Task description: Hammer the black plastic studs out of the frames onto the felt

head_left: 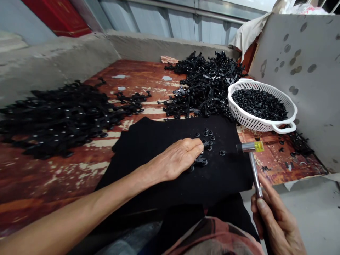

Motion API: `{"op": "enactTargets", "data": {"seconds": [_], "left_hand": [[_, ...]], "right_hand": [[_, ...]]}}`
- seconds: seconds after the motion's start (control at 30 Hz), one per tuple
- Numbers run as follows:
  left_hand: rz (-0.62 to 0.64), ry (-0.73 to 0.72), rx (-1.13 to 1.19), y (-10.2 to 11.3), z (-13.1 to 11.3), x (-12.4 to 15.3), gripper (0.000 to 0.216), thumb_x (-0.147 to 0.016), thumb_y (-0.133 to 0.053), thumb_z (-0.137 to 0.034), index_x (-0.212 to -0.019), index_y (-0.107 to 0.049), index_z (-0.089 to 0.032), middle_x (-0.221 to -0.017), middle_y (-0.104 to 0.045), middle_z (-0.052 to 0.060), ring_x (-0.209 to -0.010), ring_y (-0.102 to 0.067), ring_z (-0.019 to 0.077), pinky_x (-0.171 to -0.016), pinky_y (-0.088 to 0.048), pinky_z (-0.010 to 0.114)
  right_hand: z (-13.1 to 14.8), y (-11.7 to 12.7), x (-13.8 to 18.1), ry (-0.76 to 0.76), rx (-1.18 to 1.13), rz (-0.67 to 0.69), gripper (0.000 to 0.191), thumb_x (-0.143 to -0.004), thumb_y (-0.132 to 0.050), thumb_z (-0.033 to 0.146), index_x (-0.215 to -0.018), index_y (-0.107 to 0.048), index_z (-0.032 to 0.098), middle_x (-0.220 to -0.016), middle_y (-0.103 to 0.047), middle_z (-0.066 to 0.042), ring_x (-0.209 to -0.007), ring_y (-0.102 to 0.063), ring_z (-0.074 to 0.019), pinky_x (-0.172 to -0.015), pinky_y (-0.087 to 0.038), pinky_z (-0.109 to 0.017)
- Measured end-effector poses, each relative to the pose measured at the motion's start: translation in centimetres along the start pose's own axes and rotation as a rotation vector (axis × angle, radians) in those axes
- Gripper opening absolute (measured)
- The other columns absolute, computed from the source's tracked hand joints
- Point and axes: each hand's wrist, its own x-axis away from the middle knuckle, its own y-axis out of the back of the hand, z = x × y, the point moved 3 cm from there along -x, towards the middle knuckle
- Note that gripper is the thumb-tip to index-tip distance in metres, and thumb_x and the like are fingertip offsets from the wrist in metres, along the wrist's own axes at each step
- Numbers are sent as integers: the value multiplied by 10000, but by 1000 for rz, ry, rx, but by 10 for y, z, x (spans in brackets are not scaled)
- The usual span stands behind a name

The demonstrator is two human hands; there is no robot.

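- At far left, a heap of black parts (58, 117) dotted with bright studs lies on the worn red-brown tabletop (87, 156).
- Next, a black mat (225, 180) spreads in front of the person.
- Over the mat, the left hand (180, 157) reaches in from the lower left, knuckles up, fingers bent down onto a small black part (201, 162). Whether they pinch or only press it cannot be told. Two short arms of it, or of two parts, show past the fingers, both pointing right; the long axis is hidden.
- Small round black pieces (205, 134) sit just beyond those fingertips, one apart to the right.
- Behind the mat stands a second, tangled heap (207, 85).
- Near the mat's right edge is a mallet (254, 169). Its handle slants up and slightly left; its head lies nearly level across the top, yellow face pointing right, the other face left over the mat.
- Farther back, a white basket (249, 119) holds small black pieces (261, 104).
- At lower right, the right hand (277, 217) is wrapped around the mallet's handle.
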Motion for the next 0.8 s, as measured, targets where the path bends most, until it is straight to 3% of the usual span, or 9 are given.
{"op": "enactTargets", "data": {"seconds": [0.33, 0.4, 0.53, 0.67, 0.8], "left_hand": [[-1, 10, 2, 0, -3, 1, 308, -928, -282, -290, -633, -331, -218, -624, -387, -27, -563, -379, 120, -543, -298, 268], [3, 31, -14, 0, -5, 1, 309, -925, -282, -294, -629, -325, -219, -617, -389, -26, -556, -380, 121, -541, -297, 270], [11, 130, -83, 2, -7, 3, 311, -926, -266, -324, -636, -321, -226, -588, -384, -27, -527, -378, 126, -538, -292, 280], [-5, 147, -40, 4, -5, 2, 326, -926, -278, -346, -629, -336, -223, -585, -396, -25, -530, -385, 126, -538, -293, 282], [-24, 125, 103, 5, -1, 2, 355, -927, -286, -385, -621, -344, -215, -595, -411, -26, -550, -391, 119, -537, -311, 273]], "right_hand": [[-7, 3, -1, 35, 61, 45, 470, -951, -586, 412, -1413, -540, 337, -698, -581, 37, -425, -423, -75, -382, -414, -170], [-7, 7, -3, 85, 127, 56, 458, -964, -569, 392, -1418, -542, 337, -723, -617, 18, -479, -510, -93, -428, -466, -174], [-1, 14, -11, 293, 340, 140, 463, -970, -568, 334, -1432, -534, 333, -879, -723, -33, -719, -666, -147, -687, -568, -221], [2, 14, -17, 343, 440, 241, 492, -993, -529, 294, -1474, -461, 367, -798, -730, -5, -633, -649, -128, -654, -554, -189], [1, 12, -15, 317, 410, 201, 486, -990, -539, 305, -1466, -469, 376, -955, -752, -16, -746, -692, -131, -726, -571, -205]]}}
